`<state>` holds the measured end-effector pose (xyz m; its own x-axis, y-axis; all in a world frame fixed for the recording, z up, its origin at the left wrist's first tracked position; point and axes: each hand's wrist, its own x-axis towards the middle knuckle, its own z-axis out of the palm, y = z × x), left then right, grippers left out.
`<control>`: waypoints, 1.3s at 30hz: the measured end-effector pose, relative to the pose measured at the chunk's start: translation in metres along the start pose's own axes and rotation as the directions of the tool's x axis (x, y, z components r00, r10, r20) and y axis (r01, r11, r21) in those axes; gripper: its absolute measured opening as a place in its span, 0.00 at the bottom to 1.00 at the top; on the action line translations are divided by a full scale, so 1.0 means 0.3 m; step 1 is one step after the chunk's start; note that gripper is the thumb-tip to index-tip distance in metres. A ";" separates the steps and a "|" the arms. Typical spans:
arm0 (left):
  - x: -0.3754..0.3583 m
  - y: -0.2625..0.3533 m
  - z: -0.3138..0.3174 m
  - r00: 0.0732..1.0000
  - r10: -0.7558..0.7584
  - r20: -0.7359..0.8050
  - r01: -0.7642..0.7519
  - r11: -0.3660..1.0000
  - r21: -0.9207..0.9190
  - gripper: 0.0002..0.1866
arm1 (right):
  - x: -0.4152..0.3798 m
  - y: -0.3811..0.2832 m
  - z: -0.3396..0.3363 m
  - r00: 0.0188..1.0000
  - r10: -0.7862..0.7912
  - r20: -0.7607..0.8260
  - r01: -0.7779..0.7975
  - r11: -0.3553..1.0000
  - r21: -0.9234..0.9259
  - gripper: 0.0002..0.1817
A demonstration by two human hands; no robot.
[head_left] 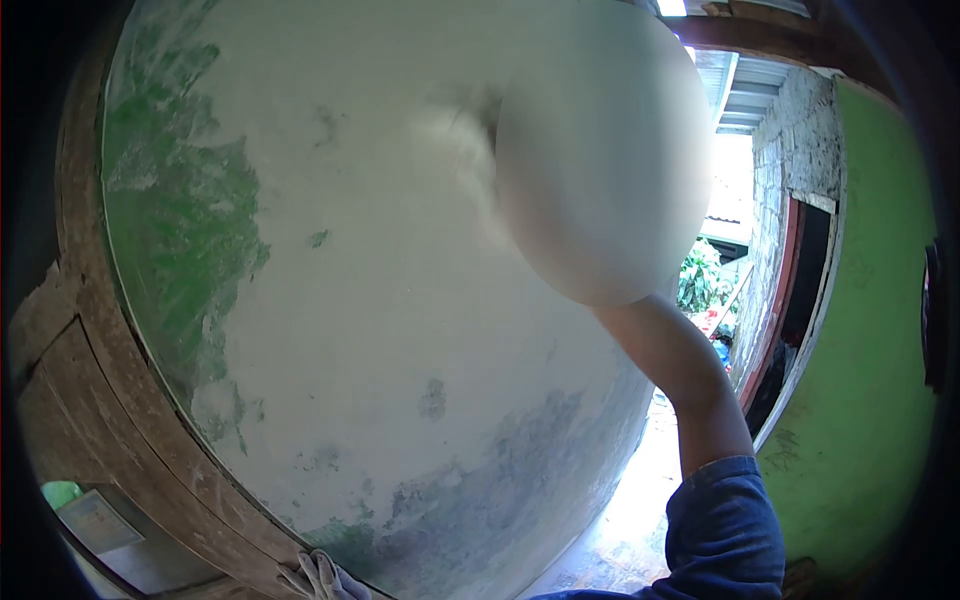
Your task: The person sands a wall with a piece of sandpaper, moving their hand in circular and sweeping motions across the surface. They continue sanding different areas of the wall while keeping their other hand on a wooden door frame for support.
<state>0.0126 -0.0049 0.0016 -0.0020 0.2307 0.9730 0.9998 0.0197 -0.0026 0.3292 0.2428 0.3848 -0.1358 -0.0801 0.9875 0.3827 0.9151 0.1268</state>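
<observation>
My right arm, in a dark blue sleeve, reaches up toward the wall. A large blurred oval covers my right hand, so its fingers and anything in them are hidden. The wall has a smeared off-white coat, with green paint showing at the left and darker grey patches low down. At the bottom edge, beside the wooden frame, a grey gloved shape shows in part. It looks like my left hand in a glove, but too little is visible to tell what it grips.
A worn wooden frame borders the wall on the left. To the right are a bright opening with plants, a doorway with a reddish frame and a green wall. A wooden beam crosses overhead.
</observation>
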 end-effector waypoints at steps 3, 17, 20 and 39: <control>-0.004 -0.020 0.005 0.995 0.104 -0.007 -0.104 0.994 0.016 0.21 | -0.243 -0.224 0.024 0.669 -0.444 0.596 0.629 0.766 -0.135 0.29; -0.053 -0.051 0.032 0.999 0.051 -0.020 -0.050 0.998 0.047 0.19 | -0.226 -0.162 0.060 0.998 -0.062 -0.030 0.052 0.962 -0.267 0.23; -0.030 -0.038 0.019 0.996 0.090 -0.001 -0.089 0.992 0.091 0.20 | -0.449 -0.288 0.113 0.694 -0.475 0.542 0.581 0.813 -0.032 0.28; -0.016 -0.035 0.017 0.995 0.102 -0.005 -0.101 0.990 0.096 0.20 | -0.556 -0.317 0.123 0.796 -0.370 0.479 0.453 0.889 -0.067 0.29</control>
<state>0.0021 -0.0013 -0.0041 0.0996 0.2270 0.9688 0.9884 0.0899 -0.1227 0.2818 0.1836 0.2045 -0.6875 -0.2128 0.6943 0.3400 0.7505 0.5666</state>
